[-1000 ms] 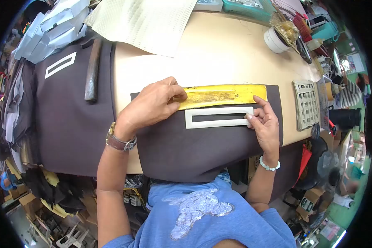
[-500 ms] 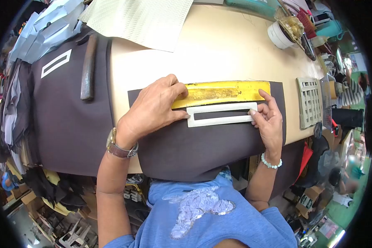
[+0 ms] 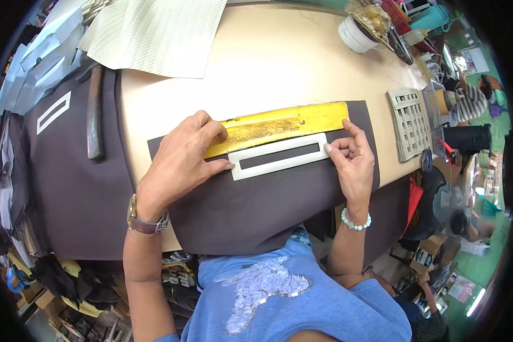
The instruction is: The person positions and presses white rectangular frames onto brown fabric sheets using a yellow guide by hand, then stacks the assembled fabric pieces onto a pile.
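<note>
A white rectangular frame (image 3: 279,164) with a long slot lies on dark fabric (image 3: 256,211), just below a worn yellow strip (image 3: 279,125). My left hand (image 3: 185,154) is over the strip's left end, its bent fingers on the yellow and its thumb tip at the frame's left edge. At the other end, my right hand (image 3: 350,157) has its thumb on the frame's right edge and its index finger on the strip's right end. The undersides of the fingers are partly hidden.
On the left, dark cloth (image 3: 74,188) bears another white frame (image 3: 54,113) and a dark rod (image 3: 95,114). Textured cream sheet (image 3: 154,37) lies at the top. White container (image 3: 356,34) is at the back right, near a stack of slotted cards (image 3: 409,125).
My left thumb has come to the frame's left edge, and the frame now sits tilted along the yellow strip. The whole view has shifted and turned slightly.
</note>
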A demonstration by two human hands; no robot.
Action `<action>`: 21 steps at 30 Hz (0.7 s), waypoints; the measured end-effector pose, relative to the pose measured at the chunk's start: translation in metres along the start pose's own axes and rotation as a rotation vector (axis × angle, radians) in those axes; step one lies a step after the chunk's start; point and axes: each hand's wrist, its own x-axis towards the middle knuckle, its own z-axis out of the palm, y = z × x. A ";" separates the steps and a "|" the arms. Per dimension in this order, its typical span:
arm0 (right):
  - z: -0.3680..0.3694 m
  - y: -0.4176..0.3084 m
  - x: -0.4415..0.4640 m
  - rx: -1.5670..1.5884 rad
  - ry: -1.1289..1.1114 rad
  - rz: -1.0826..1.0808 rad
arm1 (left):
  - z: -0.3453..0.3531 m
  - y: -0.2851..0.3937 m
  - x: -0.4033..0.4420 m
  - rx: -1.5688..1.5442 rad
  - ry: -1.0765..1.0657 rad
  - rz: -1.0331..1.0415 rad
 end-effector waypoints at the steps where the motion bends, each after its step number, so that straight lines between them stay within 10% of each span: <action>1: 0.000 0.000 0.000 0.000 -0.002 0.002 | 0.000 0.000 0.001 0.003 -0.003 -0.001; 15: 0.004 -0.001 0.000 -0.080 0.007 -0.037 | -0.001 0.002 0.001 0.013 -0.001 -0.006; 18: 0.009 -0.001 -0.007 -0.690 0.051 -0.593 | 0.002 0.006 -0.003 0.073 0.054 0.047; 21: 0.008 -0.008 -0.013 -0.859 -0.008 -0.615 | 0.012 0.018 -0.011 0.189 0.042 0.154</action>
